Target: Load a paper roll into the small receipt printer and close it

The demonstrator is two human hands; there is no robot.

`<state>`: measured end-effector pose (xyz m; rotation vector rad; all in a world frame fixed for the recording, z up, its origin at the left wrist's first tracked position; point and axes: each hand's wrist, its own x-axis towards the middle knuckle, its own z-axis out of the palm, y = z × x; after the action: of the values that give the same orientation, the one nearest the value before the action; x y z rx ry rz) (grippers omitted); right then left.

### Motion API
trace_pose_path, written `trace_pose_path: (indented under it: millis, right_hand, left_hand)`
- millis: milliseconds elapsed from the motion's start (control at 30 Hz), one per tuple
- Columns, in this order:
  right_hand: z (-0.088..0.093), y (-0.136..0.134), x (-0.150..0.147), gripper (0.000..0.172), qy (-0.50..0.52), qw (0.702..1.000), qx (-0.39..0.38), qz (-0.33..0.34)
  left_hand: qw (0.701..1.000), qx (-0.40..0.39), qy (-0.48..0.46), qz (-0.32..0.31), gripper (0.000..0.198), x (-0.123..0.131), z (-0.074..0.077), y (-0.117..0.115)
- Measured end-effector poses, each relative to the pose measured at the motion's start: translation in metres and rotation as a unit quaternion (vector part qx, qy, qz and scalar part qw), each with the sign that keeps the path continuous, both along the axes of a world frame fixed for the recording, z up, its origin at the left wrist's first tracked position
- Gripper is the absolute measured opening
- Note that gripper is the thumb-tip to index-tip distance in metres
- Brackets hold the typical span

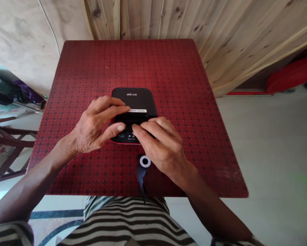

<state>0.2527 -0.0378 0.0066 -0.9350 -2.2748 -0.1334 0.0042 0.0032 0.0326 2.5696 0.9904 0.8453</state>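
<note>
A black box-like device [139, 97] with rounded corners, light lettering on its top and a red lower edge stands on the table before me. Across its middle runs a dark recess, with a white printed strip [139, 110] along the far side. My left hand [94, 124] reaches in from the left, its fingers stretched out to the strip's left end and its thumb apart over the recess. Curled over the near right part is my right hand [163, 143], thumb and fingers drawn together at the recess; whatever they grip is hidden. Close by lies a white ring [145, 161] with a dark ribbon-like strip [141, 179] trailing towards me.
The square table [92, 68] has a red patterned cover. Behind it stands a wooden plank wall [153, 20]. A wooden chair [10, 150] is at the left, and a red rounded object [294, 75] lies on the right side. My striped clothing [127, 222] touches the near edge.
</note>
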Motion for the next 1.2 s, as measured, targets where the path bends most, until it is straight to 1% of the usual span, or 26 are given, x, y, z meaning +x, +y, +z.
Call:
trace_pose_path:
  millis: [67, 167, 333, 400, 533, 633, 700, 733, 767, 833, 900, 967, 1033, 1200]
  right_hand:
    - [0.000, 0.000, 0.001, 0.023, 0.005, 1.000, 0.001, 0.004]
    - [0.001, -0.001, 0.003, 0.023, -0.004, 1.000, 0.003, 0.005]
    - [0.001, -0.001, 0.005, 0.019, 0.008, 1.000, -0.002, 0.023]
    - [0.000, -0.001, 0.005, 0.019, 0.016, 0.999, -0.013, 0.027]
    - [0.000, -0.001, 0.008, 0.021, 0.049, 0.998, -0.019, 0.028]
    - [-0.002, 0.000, 0.013, 0.027, 0.093, 0.995, -0.013, 0.027]
    - [-0.009, 0.002, 0.018, 0.027, 0.151, 0.988, -0.030, -0.004]
    - [-0.015, 0.004, 0.020, 0.025, 0.194, 0.979, -0.052, -0.033]
    - [-0.022, 0.006, 0.022, 0.023, 0.242, 0.964, -0.083, -0.064]
    - [-0.040, 0.012, 0.025, 0.026, 0.325, 0.926, -0.156, -0.109]
    - [-0.060, 0.018, 0.024, 0.030, 0.357, 0.899, -0.225, -0.114]
    - [-0.075, 0.022, 0.022, 0.032, 0.343, 0.897, -0.265, -0.089]
    - [-0.083, 0.025, 0.018, 0.034, 0.321, 0.904, -0.273, -0.070]
    - [-0.085, 0.024, 0.013, 0.035, 0.304, 0.919, -0.243, -0.066]
  left_hand:
    - [0.999, 0.026, 0.022, -0.006, 0.053, -0.001, -0.009, -0.006]
    - [0.997, 0.066, 0.034, -0.023, 0.072, -0.001, -0.019, -0.009]
    - [0.992, 0.119, 0.038, -0.019, 0.087, 0.001, -0.025, -0.010]
    - [0.991, 0.131, 0.040, -0.013, 0.089, 0.002, -0.026, -0.010]
    - [0.992, 0.118, 0.040, -0.006, 0.086, 0.004, -0.029, -0.011]
    - [0.993, 0.113, 0.039, 0.005, 0.084, 0.004, -0.032, -0.012]
    - [0.994, 0.098, 0.037, 0.011, 0.083, 0.004, -0.034, -0.014]
    - [0.996, 0.086, 0.031, 0.014, 0.083, 0.003, -0.035, -0.016]
    - [0.997, 0.076, 0.022, 0.019, 0.083, 0.002, -0.036, -0.019]
    - [0.996, 0.074, 0.001, 0.042, 0.087, -0.001, -0.040, -0.025]
    - [0.993, 0.095, -0.015, 0.072, 0.087, -0.004, -0.045, -0.033]
    - [0.988, 0.124, -0.024, 0.092, 0.081, -0.008, -0.052, -0.040]
    - [0.982, 0.155, -0.036, 0.101, 0.072, -0.010, -0.059, -0.044]
    - [0.973, 0.187, -0.033, 0.132, 0.060, -0.012, -0.071, -0.044]
